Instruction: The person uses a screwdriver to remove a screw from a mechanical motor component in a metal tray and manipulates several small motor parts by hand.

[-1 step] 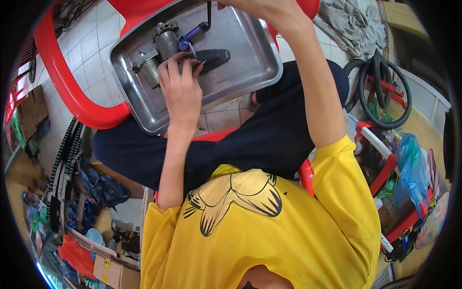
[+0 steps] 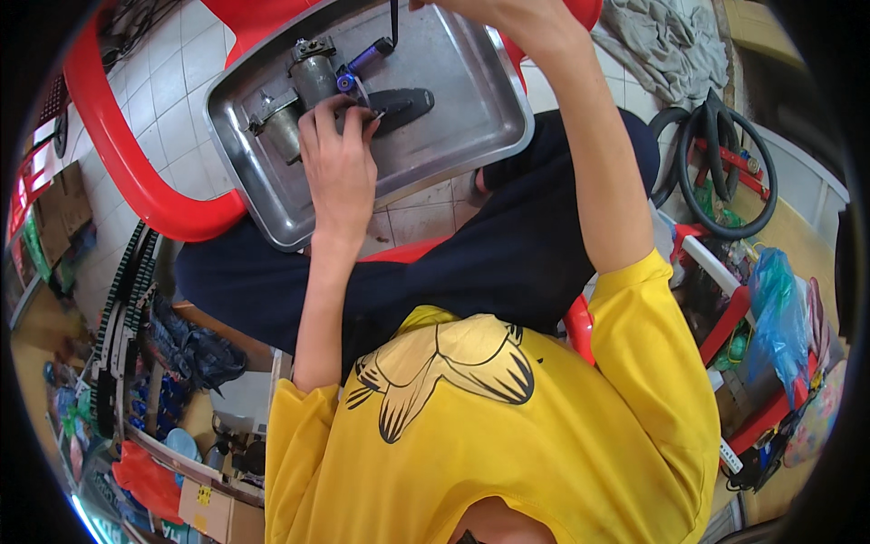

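Observation:
A steel tray (image 2: 453, 154) rests across my lap. In it, my left hand (image 2: 340, 154) has its fingers curled against a black, flat, tapered part (image 2: 403, 109) with a purple ring-shaped fitting (image 2: 346, 82) beside it. A purple cylinder (image 2: 369, 56) slants up from that fitting, and a thin black rod (image 2: 394, 23) meets its upper end. Two grey metal cylinders with bracketed ends, one upper (image 2: 314, 77) and one lower (image 2: 283, 131), lie left of these parts. My right hand (image 2: 435, 4) is at the top edge by the rod; its fingers are mostly cut off.
A red plastic chair arm (image 2: 118, 136) curves around the tray's left side. Grey cloth (image 2: 666, 50) lies on the tiled floor, with black rubber tubing (image 2: 766, 190) at right. A blue plastic bag (image 2: 778, 304) and a cardboard box (image 2: 204, 508) flank me.
The view has shifted very slightly. My left hand stays curled at the black part, and my right arm keeps nearly the same place.

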{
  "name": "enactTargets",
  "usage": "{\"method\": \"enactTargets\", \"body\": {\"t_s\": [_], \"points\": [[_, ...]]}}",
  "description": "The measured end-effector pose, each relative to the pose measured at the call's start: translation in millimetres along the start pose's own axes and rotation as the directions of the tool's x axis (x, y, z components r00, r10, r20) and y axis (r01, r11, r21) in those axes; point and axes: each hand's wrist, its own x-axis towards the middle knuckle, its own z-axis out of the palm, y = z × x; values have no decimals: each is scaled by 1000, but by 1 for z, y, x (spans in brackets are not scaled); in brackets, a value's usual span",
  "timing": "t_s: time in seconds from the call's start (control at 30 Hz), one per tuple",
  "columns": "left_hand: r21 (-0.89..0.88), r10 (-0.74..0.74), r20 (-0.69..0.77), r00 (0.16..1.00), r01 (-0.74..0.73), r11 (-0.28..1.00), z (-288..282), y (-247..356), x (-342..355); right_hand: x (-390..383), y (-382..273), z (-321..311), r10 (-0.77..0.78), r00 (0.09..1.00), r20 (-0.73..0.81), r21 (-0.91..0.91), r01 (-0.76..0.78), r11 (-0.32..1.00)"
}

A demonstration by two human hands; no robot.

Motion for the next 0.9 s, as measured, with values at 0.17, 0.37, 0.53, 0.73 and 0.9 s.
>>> {"method": "enactTargets", "body": {"t_s": [0.17,0.37,0.53,0.73,0.9], "points": [[96,81,128,988,-93,991,3,-10,4,6,5,1,-83,995,-47,-18,82,996],[298,183,207,961,-240,924,0,-5,21,1,14,-3,-162,981,-111,-123,149,981],[332,328,362,873,-449,829,-5,-7,33,5,13,-10,-228,955,-190,-76,218,973],[383,272,378,885,-417,824,-8,-9,47,10,13,-15,-243,943,-226,-12,247,969],[298,205,369,906,-324,898,-11,-12,38,14,15,-14,-307,900,-309,-57,305,951]]}}
